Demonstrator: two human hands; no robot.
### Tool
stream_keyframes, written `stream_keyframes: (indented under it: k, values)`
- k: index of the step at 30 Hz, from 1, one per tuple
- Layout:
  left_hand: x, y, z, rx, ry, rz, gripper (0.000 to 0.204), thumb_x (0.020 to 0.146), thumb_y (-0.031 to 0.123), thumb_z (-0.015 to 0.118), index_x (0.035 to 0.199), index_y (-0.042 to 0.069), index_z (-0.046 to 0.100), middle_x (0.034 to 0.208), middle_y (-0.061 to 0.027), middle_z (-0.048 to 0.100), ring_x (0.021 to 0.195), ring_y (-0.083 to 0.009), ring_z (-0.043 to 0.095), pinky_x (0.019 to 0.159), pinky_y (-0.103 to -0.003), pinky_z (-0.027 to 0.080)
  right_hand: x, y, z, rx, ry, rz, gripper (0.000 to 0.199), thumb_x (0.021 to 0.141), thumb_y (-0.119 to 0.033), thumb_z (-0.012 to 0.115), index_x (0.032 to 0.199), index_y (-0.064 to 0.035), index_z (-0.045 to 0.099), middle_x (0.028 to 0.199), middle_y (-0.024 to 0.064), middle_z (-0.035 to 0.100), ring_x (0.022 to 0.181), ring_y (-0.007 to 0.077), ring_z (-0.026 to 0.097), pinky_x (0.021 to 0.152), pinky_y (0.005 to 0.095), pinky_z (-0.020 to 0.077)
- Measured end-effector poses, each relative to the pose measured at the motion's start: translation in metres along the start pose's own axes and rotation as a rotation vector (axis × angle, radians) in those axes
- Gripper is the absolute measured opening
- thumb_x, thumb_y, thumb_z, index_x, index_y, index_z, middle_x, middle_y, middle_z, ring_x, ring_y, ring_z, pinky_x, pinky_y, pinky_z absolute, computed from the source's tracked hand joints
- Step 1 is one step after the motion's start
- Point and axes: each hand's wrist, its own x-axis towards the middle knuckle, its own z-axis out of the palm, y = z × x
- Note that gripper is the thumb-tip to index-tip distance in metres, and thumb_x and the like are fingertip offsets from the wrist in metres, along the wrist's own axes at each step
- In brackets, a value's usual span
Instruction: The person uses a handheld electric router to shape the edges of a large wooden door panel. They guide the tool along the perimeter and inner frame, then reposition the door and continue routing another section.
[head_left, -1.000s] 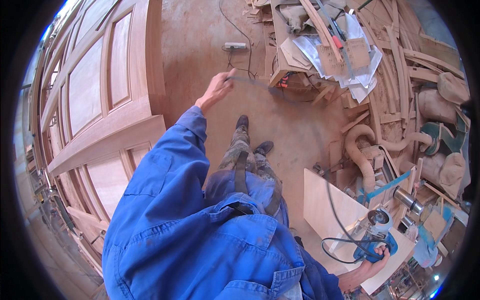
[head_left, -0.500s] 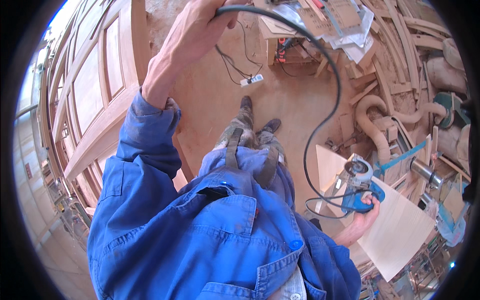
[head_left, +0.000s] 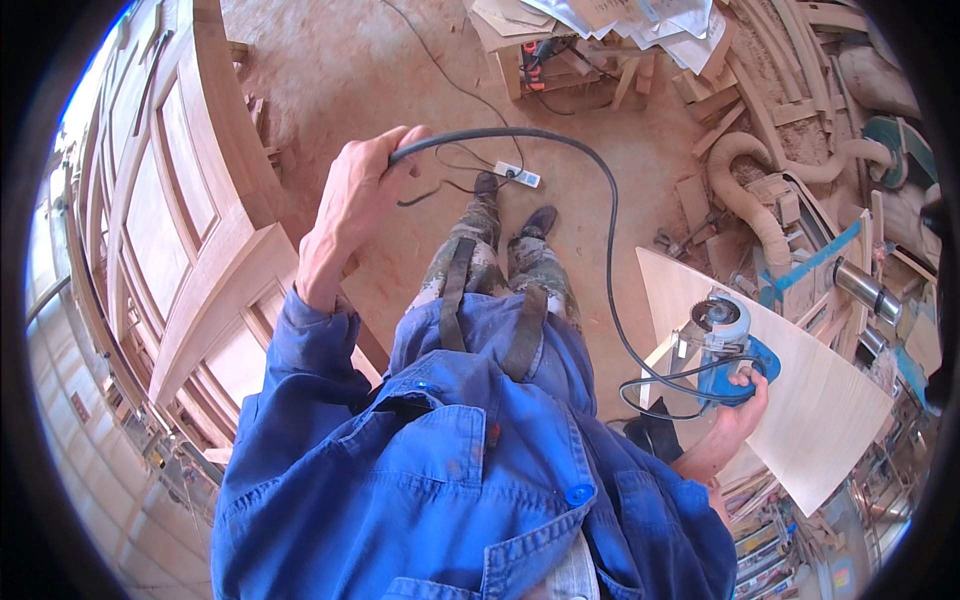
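Observation:
My left hand [head_left: 350,195] is raised in front of me on the left, its fingers closed round a black power cord [head_left: 604,200]. A short length of the cord sticks out below that hand. From there the cord arcs over to the right and loops beside a small blue circular saw [head_left: 735,370]. My right hand [head_left: 740,412], low on the right, grips the saw by its blue body. The round toothed blade [head_left: 716,312] and silver guard point away from me. A pale wooden board [head_left: 820,400] lies beneath the saw in the picture; whether they touch I cannot tell.
Large panelled wooden doors [head_left: 185,170] stand at the left. A white power strip [head_left: 518,175] lies on the floor by my shoes. Papers [head_left: 650,25] cover a low bench ahead. At the right are a ribbed hose [head_left: 765,225], a machine and scrap wood [head_left: 770,100].
My left hand has come down and nearer to me with the cord, whose arc is lower. My right hand still holds the saw. The view has shifted slightly.

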Motion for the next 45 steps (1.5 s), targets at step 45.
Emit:
stream_keyframes:
  k: [45]
  values:
    - [0.02,0.031,-0.012,0.12,-0.16,0.068,0.038,0.104,0.035,0.056,0.085,0.002,0.062,0.064,0.0026,0.045,0.061,-0.0077,0.041,0.055,-0.028,0.032,-0.021,0.069,-0.069,-0.026,0.079,0.122,0.006,0.089,-0.007,0.058,0.093,-0.002,0.057,0.083,0.0051,0.057,0.07,0.0128,0.054,0.062,0.0298,0.0491]
